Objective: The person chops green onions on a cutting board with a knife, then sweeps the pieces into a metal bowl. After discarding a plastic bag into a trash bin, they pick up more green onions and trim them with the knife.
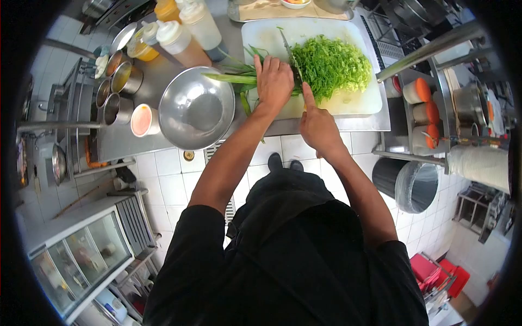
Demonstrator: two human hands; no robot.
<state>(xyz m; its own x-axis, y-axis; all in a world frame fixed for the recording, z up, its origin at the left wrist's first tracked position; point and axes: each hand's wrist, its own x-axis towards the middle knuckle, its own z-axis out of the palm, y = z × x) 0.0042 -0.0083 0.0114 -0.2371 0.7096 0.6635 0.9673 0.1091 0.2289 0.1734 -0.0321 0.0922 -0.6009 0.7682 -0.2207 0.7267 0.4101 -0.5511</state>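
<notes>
Long greens [231,79] run L–R, partly on white board [353,31], L hand's [274,81] fingers clamped on them. Knife [286,43] points away, slightly L, R hand's [319,126] fingers clamped on handle. Steel desk [155,81], tiled kitchen. Board's near edge near desk edge; bare board upper L.

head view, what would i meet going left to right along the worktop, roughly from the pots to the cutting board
Small metal pots → white tub with pinkish-orange contents → large metal bowl → left hand → chopped greens.
</notes>
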